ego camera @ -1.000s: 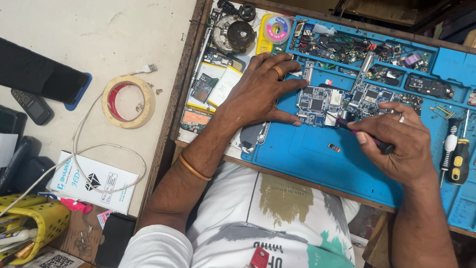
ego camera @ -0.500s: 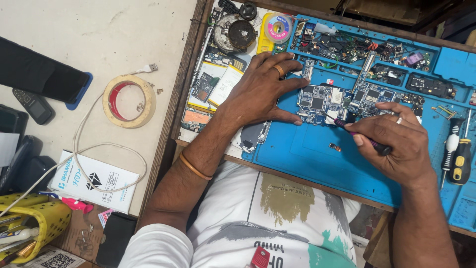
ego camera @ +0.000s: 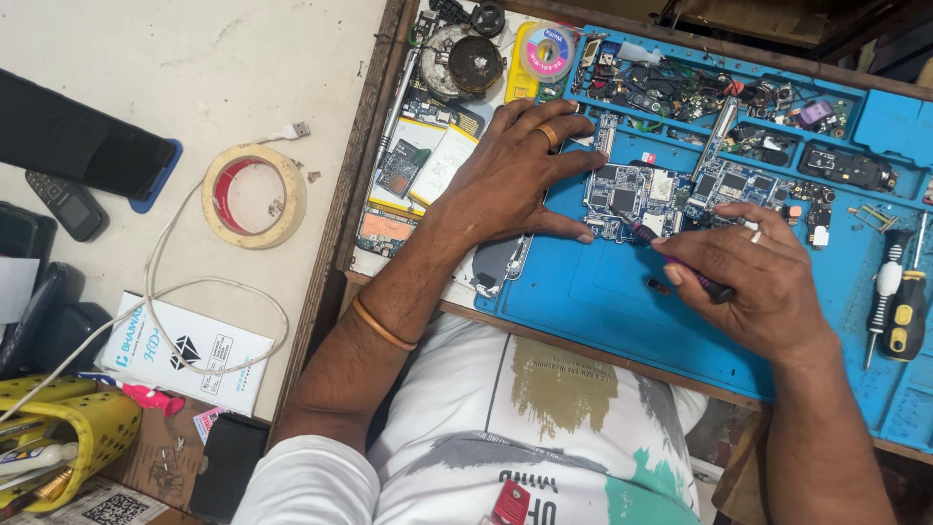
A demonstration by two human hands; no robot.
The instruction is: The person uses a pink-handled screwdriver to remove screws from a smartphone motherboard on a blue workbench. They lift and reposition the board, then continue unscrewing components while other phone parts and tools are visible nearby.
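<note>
Two hands at a circuit board [ego camera: 630, 199] on your blue mat [ego camera: 603, 292].

Your left hand [ego camera: 510, 175] lies flat and spread, holding nothing, with its fingertips pressing the board's left edge and its thumb along the board's lower side. Your right hand [ego camera: 763, 277] is curled closed around a thin dark screwdriver [ego camera: 680, 264], whose tip touches the board's lower right corner. The board sits near the mat's middle, just below the mat's parts trays [ego camera: 739, 102]. A yellow-handled screwdriver [ego camera: 909, 311] lies on the mat to the right, well apart from your hands. A roll of tape [ego camera: 255, 194] and a white cable [ego camera: 155, 292] rest on the table [ego camera: 194, 58] to the left.
</note>
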